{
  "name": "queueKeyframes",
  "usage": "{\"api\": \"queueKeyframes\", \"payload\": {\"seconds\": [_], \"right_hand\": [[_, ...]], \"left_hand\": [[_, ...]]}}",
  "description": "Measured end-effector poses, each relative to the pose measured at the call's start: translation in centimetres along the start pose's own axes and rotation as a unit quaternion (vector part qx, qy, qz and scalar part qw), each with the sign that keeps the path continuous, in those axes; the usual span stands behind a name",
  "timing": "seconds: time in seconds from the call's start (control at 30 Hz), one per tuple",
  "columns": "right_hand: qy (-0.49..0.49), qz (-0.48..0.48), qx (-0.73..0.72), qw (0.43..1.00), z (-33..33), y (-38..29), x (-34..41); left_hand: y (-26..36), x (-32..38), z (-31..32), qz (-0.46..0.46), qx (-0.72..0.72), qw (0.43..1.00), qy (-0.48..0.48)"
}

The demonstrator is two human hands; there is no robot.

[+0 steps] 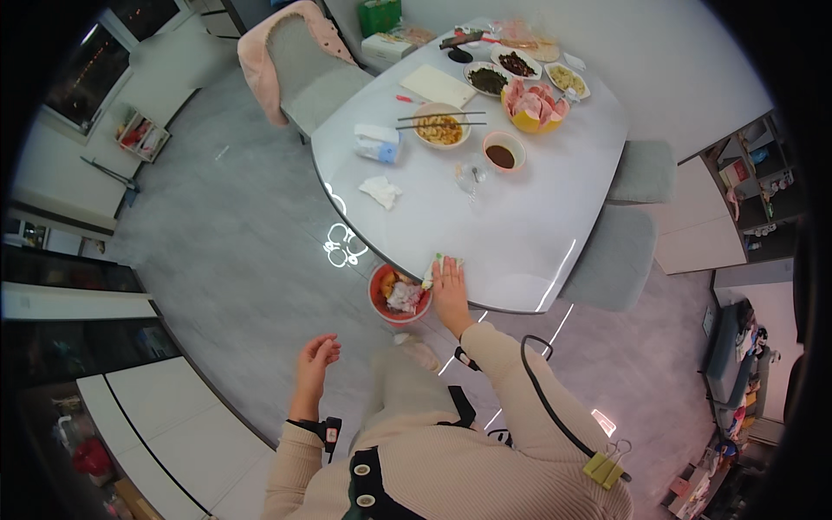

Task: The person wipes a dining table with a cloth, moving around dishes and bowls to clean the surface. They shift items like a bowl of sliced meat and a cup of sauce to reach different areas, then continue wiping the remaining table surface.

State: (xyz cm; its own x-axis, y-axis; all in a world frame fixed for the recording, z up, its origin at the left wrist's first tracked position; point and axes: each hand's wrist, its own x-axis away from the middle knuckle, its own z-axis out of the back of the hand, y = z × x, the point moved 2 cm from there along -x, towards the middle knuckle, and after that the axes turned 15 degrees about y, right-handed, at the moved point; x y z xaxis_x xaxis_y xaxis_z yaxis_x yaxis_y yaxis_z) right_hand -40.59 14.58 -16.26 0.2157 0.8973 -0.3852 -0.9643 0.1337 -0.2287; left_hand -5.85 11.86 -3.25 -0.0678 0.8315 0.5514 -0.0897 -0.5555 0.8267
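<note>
My right hand (pixel 450 292) lies flat over a green-and-white patterned cloth (pixel 429 275) at the near edge of a glossy white table (pixel 520 240). Part of the cloth shows at the fingertips and left of the hand; the palm hides the remainder. To the left, my left hand (pixel 316 361) hangs over the floor, empty, its fingers loosely curled. Just below the table edge, a red waste bin (pixel 380 305) stands on the floor, with crumpled white tissue (pixel 404 297) and orange-yellow scraps inside.
The table carries a crumpled tissue (pixel 381 192), a tissue pack (pixel 378 144), a food bowl (pixel 442 141) with chopsticks across it, a bowl of dark sauce (pixel 500 156), peeled pomelo (pixel 534 107) and several dishes. Grey stools (pixel 614 260) stand right, a chair (pixel 318 71) far left.
</note>
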Motion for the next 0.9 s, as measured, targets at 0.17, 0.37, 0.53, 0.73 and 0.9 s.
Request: {"api": "queueKeyframes", "payload": {"seconds": [0.17, 0.37, 0.53, 0.73, 0.9], "right_hand": [[0.005, -0.011, -0.027, 1.0, -4.4, -5.5, -5.7], [0.064, 0.003, -0.056, 0.996, -7.8, -10.8, -13.3], [0.073, -0.031, -0.073, 0.994, -7.9, -12.5, -16.6], [-0.011, -0.104, -0.043, 0.994, -5.4, -8.3, -12.7], [0.067, -0.323, 0.145, 0.933, 1.2, 3.2, -4.5]], "left_hand": [[2.0, -5.9, -0.7, -0.037, -0.022, 0.999, -0.019], [6.3, -16.2, -5.7, -0.163, -0.118, 0.975, -0.092], [11.7, -25.4, -13.3, -0.342, -0.303, 0.884, -0.101], [16.1, -31.6, -23.9, -0.523, -0.394, 0.749, -0.105], [15.0, -31.7, -26.9, -0.481, -0.454, 0.729, -0.173]]}}
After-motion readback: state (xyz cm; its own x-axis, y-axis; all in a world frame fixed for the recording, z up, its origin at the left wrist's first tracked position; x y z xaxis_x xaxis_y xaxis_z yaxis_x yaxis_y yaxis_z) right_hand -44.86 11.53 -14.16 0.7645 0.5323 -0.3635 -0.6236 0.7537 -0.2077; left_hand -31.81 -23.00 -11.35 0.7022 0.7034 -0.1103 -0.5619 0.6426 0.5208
